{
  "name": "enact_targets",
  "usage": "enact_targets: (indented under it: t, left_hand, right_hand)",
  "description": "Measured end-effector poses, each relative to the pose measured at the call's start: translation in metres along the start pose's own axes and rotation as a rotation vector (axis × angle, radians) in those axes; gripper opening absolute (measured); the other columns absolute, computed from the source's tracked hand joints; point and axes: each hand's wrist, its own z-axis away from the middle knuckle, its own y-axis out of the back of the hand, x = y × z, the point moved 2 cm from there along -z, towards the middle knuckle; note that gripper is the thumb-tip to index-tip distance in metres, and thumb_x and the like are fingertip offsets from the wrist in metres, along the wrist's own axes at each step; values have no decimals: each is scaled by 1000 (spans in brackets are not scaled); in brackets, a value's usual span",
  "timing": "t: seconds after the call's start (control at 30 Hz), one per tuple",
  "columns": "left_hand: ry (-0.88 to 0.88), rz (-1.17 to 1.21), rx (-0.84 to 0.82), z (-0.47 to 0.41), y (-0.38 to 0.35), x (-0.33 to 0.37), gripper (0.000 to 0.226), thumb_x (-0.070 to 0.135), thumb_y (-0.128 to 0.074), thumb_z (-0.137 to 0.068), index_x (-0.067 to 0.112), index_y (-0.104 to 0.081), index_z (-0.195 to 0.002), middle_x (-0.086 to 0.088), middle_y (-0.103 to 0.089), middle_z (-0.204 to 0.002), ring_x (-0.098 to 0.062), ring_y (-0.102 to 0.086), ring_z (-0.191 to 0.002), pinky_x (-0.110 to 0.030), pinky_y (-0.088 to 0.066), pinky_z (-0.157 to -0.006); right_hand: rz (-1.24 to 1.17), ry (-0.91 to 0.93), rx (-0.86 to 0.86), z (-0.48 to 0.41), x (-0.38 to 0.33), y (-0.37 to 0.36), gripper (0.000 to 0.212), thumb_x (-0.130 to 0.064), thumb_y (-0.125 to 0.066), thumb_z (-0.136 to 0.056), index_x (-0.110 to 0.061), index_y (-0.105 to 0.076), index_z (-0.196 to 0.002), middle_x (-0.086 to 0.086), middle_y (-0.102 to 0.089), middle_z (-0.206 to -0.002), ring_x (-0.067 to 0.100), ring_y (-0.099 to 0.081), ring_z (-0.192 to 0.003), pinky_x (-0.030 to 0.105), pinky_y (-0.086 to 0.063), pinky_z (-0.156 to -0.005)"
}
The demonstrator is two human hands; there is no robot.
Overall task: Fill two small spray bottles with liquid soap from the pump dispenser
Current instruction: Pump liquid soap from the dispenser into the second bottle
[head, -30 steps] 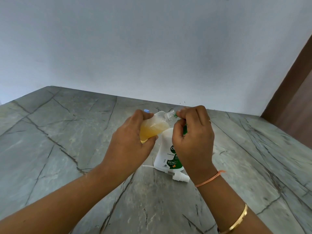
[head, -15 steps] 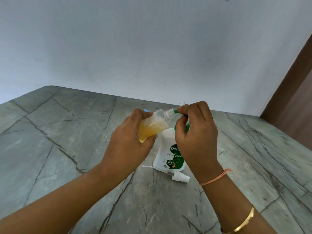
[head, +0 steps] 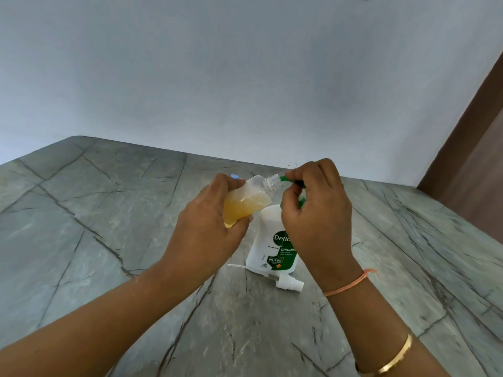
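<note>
— Left hand: status?
— Grasping the spray bottle, which is tilted with its neck toward 2 o'clock; amber soap fills the lower part.
— Right hand?
— Pinching the green pump spout at the bottle mouth. The dispenser stands on the table; a spray head lies at its 6 o'clock.

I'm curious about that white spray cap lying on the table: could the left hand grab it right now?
Probably not yet. The left hand grips the tilted spray bottle, so it is full. The path looks free, though: the spray cap lies uncovered in front of the pump dispenser.
</note>
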Motion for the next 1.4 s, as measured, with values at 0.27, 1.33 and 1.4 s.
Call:
enact_targets:
  t: [0.27, 1.33, 1.4]
  left_hand:
    - [-12, -1, 10, -1, 1, -1, 48, 27, -74, -74, 27, -48, -114, 13, -54, -104, -12, -54, -89, -29, -51, -73]
    - [-22, 3, 7, 1, -2, -2, 46, 26, -74, -75, 27, -47, -112, 14, -51, -102, -11, -54, -87, -27, -50, -71]
    - [-25, 4, 8, 2, -2, -2, 46, 26, -74, -75, 27, -48, -113, 14, -51, -102, -11, -53, -87, -27, -49, -72]
  right_hand:
    - [-11, -3, 61, 7, 0, -7, 13, 5, -54, -73, -1, -62, -81, 14, -58, -82, 28, -57, -72, 24, -42, -57]
    - [-28, -19, 3, 1, 0, -3, 12, 2, -52, -73, -4, -59, -82, 11, -53, -84, 20, -50, -69, 21, -32, -55]
    - [-27, -20, -2, 0, 0, -2, 13, 4, -54, -73, -3, -59, -82, 11, -54, -84, 20, -51, -70, 22, -33, -56]
